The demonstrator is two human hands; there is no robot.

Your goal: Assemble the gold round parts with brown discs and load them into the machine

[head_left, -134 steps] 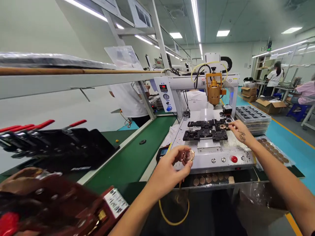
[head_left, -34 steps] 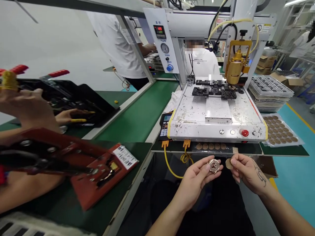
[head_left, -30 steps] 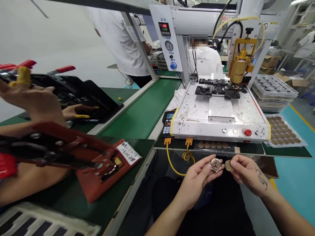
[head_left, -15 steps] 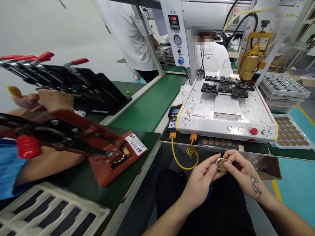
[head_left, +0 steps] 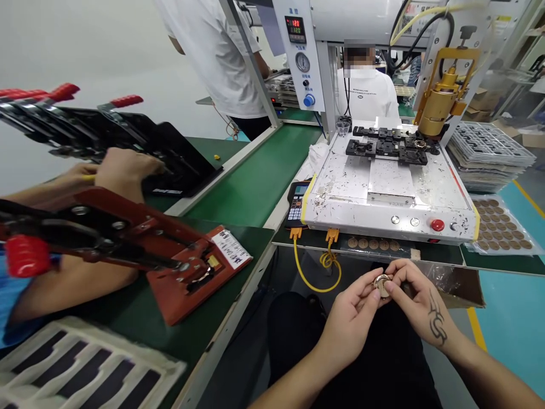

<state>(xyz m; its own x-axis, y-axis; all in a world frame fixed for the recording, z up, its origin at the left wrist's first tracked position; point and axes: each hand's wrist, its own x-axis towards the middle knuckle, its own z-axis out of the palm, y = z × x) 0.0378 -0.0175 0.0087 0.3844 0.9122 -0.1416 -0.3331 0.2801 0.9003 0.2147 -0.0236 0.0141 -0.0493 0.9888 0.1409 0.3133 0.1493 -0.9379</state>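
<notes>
"What did the head view show in the fingers?"

"A round metal case (head_left: 376, 283), held over dark-clothed legs (head_left: 293, 335). The left hand (head_left: 349, 319) had its fingers pinching the case's left side; the right hand (head_left: 419, 301) pinched the opposite side."

"And inside the case?"

"A brown disc (head_left: 384, 289), partly under the right thumb. I couldn't tell whether it sat flat."

"What lay ahead of the fingers?"

"Nearest, a row of brown discs (head_left: 373, 243) along the counter (head_left: 498, 263). Beyond them stood a white machine (head_left: 383, 213), with black fixtures (head_left: 385, 146) on its bed and a gold cylinder (head_left: 435, 108) near their right end."

"To the right of the fingers?"

"A sheet of brown discs (head_left: 502, 227), with a stack of trays (head_left: 489, 150) farther off."

"And to their left?"

"A yellow cable (head_left: 310, 289) hung in a loop. Well apart stood a red-brown press (head_left: 172, 298), and a co-worker's hand (head_left: 123, 173) was behind it."
</notes>
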